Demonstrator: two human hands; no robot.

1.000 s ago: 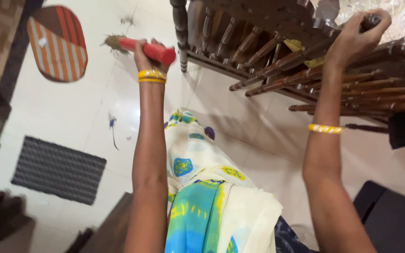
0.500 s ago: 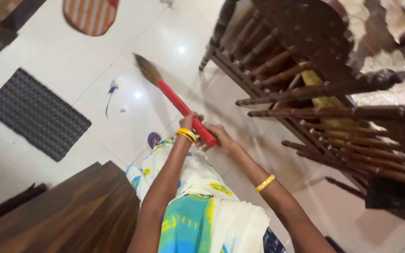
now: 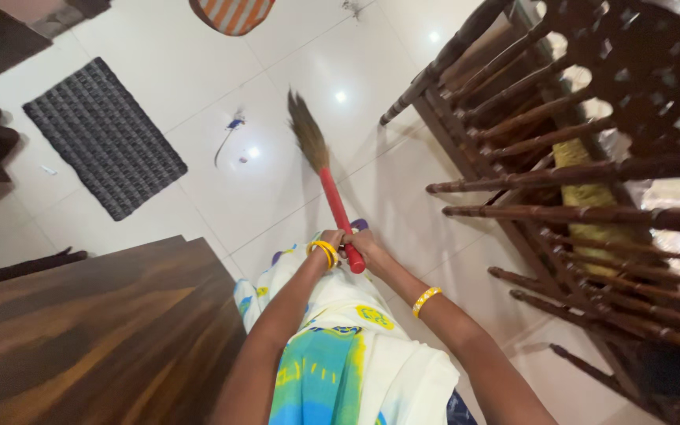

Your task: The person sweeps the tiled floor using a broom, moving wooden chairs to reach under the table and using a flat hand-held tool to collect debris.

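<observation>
The red-handled grass broom (image 3: 326,179) ran away from both hands, its brown bristles on the white tiled floor (image 3: 198,142) ahead; the left hand (image 3: 330,241) and right hand (image 3: 362,245) were clenched together round the handle's near end. Dark carved wooden chairs (image 3: 576,173) stood to the right; a grey woven mat (image 3: 104,135) lay left, with a dark wooden surface (image 3: 96,330) nearer.

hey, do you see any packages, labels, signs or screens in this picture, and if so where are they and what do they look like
None in view. What shows is two hands holding a red-handled broom, a dark woven mat, an orange striped mat and carved wooden chairs on a white tiled floor; none carries a visible label or print.
</observation>
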